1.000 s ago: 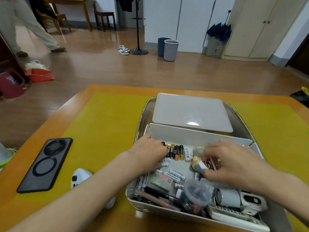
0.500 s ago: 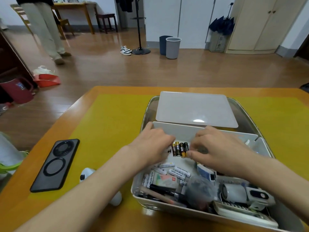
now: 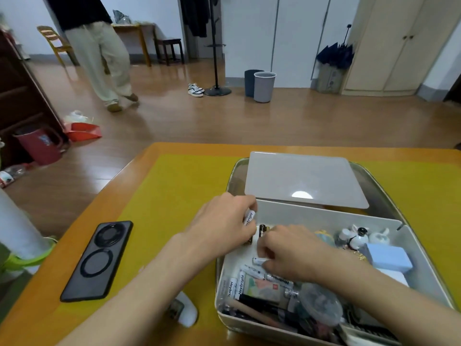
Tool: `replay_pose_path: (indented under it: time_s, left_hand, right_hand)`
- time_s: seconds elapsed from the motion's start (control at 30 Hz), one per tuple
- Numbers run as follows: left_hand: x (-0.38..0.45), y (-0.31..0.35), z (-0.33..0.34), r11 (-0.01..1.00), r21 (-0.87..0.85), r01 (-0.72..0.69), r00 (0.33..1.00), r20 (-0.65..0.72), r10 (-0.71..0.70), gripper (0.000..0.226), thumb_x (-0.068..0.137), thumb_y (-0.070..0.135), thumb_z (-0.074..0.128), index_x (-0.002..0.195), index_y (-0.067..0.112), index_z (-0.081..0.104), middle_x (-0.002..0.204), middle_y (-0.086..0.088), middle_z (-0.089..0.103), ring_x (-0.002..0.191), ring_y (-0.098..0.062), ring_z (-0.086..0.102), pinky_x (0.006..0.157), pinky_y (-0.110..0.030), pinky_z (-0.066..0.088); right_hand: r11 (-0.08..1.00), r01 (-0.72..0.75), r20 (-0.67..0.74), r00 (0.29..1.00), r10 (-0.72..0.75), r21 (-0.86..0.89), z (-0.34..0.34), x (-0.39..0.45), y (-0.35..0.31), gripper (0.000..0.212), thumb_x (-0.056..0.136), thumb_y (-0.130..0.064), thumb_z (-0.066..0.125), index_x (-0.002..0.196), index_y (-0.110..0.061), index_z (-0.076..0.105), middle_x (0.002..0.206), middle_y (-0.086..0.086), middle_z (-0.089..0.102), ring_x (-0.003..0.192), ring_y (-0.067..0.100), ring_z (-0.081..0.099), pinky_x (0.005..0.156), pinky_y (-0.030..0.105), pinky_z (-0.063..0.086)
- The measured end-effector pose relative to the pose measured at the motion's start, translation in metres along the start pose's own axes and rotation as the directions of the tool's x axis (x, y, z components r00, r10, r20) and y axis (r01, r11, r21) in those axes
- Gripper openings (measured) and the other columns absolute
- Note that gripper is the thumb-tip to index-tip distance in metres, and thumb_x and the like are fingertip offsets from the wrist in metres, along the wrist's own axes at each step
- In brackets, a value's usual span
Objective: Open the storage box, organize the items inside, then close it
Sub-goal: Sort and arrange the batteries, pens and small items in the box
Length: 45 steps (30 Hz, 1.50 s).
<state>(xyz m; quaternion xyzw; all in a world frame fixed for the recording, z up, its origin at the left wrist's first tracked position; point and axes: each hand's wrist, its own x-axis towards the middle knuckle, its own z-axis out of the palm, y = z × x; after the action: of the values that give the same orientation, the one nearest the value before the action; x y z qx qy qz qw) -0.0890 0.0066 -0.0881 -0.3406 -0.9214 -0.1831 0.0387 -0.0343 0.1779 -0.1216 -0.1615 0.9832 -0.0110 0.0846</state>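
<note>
The white storage box [image 3: 324, 216] stands open on the yellow mat, its lid [image 3: 304, 178] lying behind it. My left hand [image 3: 222, 223] is at the box's far left corner and holds a white battery [image 3: 249, 217] upright. My right hand [image 3: 287, 250] is inside the box and pinches another white battery [image 3: 258, 260] off the floor. Dark batteries [image 3: 262, 229] stand against the back wall between my hands. More white batteries [image 3: 237, 285] lie at the front left among pens and a round clear case [image 3: 321, 307].
Small figurines [image 3: 356, 236] and a light blue block [image 3: 389, 257] fill the box's right side. A black phone [image 3: 98, 259] lies left on the mat, a white gadget [image 3: 185, 312] near my left forearm. A person [image 3: 99, 51] walks across the floor behind.
My left hand has lifted a white battery at the back left corner. My right hand dropped lower and took a white battery. The view shifted left; the person walked nearer.
</note>
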Motion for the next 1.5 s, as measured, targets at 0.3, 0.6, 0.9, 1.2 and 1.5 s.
replay_pose_path:
  time_s: [0.3, 0.6, 0.9, 1.2, 1.5]
  left_hand:
    - [0.001, 0.028, 0.034, 0.846, 0.473, -0.245, 0.965, 0.198, 0.169, 0.009, 0.089, 0.020, 0.056, 0.097, 0.019, 0.060, 0.089, -0.003, 0.066, 0.085, -0.024, 0.060, 0.061, -0.031, 0.032]
    - [0.005, 0.038, 0.038, 0.720, 0.645, -0.255, 0.949, 0.310, 0.059, 0.007, 0.091, 0.014, 0.056, 0.090, 0.021, 0.057, 0.094, -0.002, 0.068, 0.087, -0.024, 0.060, 0.063, -0.033, 0.032]
    - [-0.002, 0.038, 0.050, 0.789, 0.574, -0.219, 0.959, 0.278, 0.064, 0.012, 0.091, 0.008, 0.054, 0.094, 0.017, 0.060, 0.085, -0.001, 0.063, 0.081, -0.022, 0.052, 0.084, -0.038, 0.038]
    - [0.023, 0.029, 0.046, 0.943, 0.332, -0.026, 0.998, 0.068, 0.003, 0.015, 0.087, 0.027, 0.054, 0.094, 0.020, 0.065, 0.080, -0.001, 0.068, 0.081, -0.027, 0.063, 0.059, -0.031, 0.041]
    - [0.055, 0.060, 0.069, 0.971, -0.164, 0.175, 0.964, 0.230, -0.135, 0.016, 0.074, 0.032, 0.067, 0.089, 0.031, 0.064, 0.083, 0.010, 0.068, 0.082, -0.016, 0.063, 0.064, -0.031, 0.050]
  right_hand:
    - [0.828, -0.115, -0.258, 0.919, 0.299, 0.548, -0.029, -0.066, 0.049, 0.036, 0.070, -0.050, 0.044, 0.099, -0.043, 0.064, 0.076, -0.016, 0.064, 0.063, 0.005, 0.058, 0.053, 0.031, 0.043]
    - [0.823, -0.206, -0.138, 0.936, 0.323, 0.530, -0.013, -0.083, 0.062, 0.026, 0.076, -0.040, 0.051, 0.099, -0.044, 0.064, 0.071, -0.016, 0.068, 0.066, 0.002, 0.062, 0.056, 0.030, 0.046]
    - [0.840, -0.190, -0.202, 0.922, 0.331, 0.509, -0.017, -0.075, 0.053, 0.023, 0.079, -0.035, 0.055, 0.100, -0.042, 0.064, 0.073, -0.017, 0.066, 0.070, 0.002, 0.060, 0.061, 0.038, 0.053]
    - [0.797, -0.131, -0.264, 0.902, 0.343, 0.589, -0.033, -0.073, 0.053, 0.018, 0.084, -0.027, 0.063, 0.097, -0.039, 0.066, 0.070, -0.012, 0.068, 0.066, 0.005, 0.061, 0.061, 0.034, 0.050]
    - [0.797, -0.265, -0.224, 0.869, 0.441, 0.542, -0.040, -0.082, 0.072, 0.020, 0.083, -0.023, 0.062, 0.097, -0.037, 0.063, 0.071, -0.012, 0.068, 0.070, 0.004, 0.061, 0.069, 0.042, 0.054]
